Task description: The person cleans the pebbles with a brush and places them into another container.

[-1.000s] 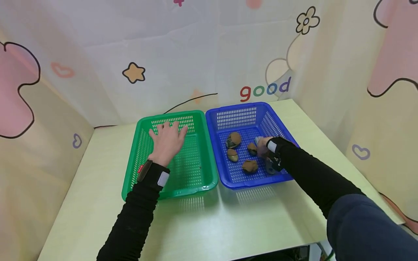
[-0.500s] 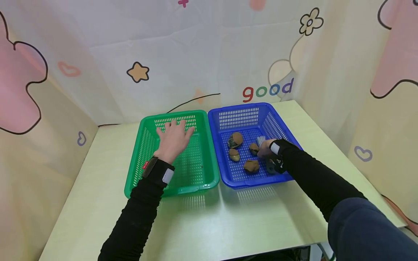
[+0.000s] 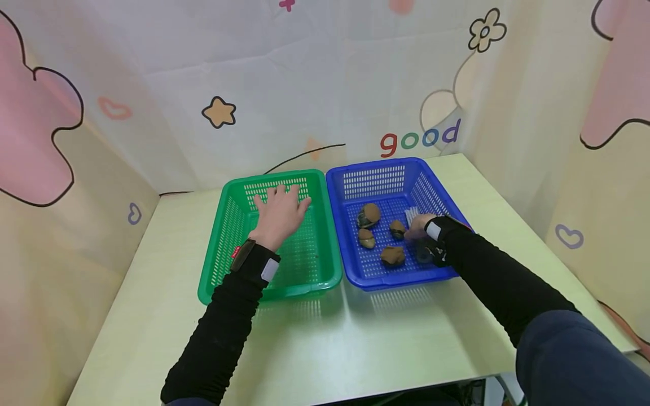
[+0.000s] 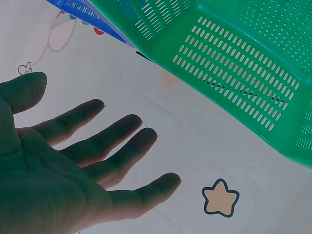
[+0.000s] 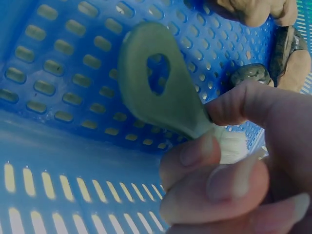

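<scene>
In the blue basket (image 3: 401, 163), my right hand (image 3: 418, 225) grips a brush (image 5: 156, 109) with a flat grey-green handle that has a teardrop-shaped hole. The thumb and fingers pinch the handle close to the pale bristles (image 5: 233, 146). Left of this hand lie several rounded stones partly coated in brown, among them a small stone (image 3: 397, 229), a large one (image 3: 369, 215), a smaller one (image 3: 366, 238) and a rough brown lump (image 3: 392, 256). My left hand (image 3: 279, 217) is over the green basket (image 3: 264, 292), fingers spread and holding nothing.
Both perforated baskets stand side by side on a pale table (image 3: 386, 344). Behind them hangs a light curtain (image 3: 274, 113) printed with a star, hearts and the word "good". The table's right edge runs beyond the blue basket.
My left hand has shifted slightly right over the green basket. The brush bristles show a little more beyond my right hand, which stays at nearly the same place. The head view has turned slightly.
</scene>
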A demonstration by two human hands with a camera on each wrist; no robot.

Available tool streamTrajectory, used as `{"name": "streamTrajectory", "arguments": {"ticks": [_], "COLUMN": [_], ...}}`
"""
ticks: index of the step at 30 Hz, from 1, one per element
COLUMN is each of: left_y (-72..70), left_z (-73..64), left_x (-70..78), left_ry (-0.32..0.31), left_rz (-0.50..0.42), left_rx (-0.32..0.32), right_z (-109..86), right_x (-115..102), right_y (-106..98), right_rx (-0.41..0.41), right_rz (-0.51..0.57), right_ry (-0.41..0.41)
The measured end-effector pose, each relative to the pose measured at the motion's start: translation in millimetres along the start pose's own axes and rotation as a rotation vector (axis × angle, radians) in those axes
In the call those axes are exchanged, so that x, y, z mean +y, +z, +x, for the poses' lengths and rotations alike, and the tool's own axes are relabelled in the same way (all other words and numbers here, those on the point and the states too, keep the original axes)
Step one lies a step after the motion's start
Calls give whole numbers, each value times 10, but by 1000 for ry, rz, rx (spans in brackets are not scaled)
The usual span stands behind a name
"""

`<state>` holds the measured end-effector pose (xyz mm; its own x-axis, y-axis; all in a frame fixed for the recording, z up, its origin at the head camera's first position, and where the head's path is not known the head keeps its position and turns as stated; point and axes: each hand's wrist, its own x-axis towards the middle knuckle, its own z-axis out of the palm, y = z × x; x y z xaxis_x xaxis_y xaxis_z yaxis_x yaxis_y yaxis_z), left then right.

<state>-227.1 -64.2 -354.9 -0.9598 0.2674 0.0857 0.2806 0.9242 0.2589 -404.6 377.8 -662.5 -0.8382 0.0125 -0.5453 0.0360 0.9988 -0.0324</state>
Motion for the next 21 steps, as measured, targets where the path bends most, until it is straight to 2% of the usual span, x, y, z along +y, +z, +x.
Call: {"name": "streamTrajectory", "arguments": {"ticks": [2, 7, 9, 11, 14, 21], "left_y": [8, 3, 1, 1, 13, 84], "left_z": [6, 12, 13, 24, 53, 162], "left_x": [17, 55, 79, 102, 133, 251], "left_ry": [-1, 9, 20, 38, 88, 233], "left_rz": [10, 10, 10, 14, 17, -26], "left_rx": [-1, 1, -6, -13, -1, 114], "right_z": [-366, -1879, -2261, -2467, -2545, -2869], "right_x": [-171, -900, -1080, -1161, -1159, -1152], "right_y": [-143, -756, -893, -962, -994, -1226], "right_rx": [-2, 22, 37, 56, 70, 202], "right_rz": [26, 140, 164, 176, 184, 296], "right_ry": [7, 8, 7, -11, -43, -89]}}
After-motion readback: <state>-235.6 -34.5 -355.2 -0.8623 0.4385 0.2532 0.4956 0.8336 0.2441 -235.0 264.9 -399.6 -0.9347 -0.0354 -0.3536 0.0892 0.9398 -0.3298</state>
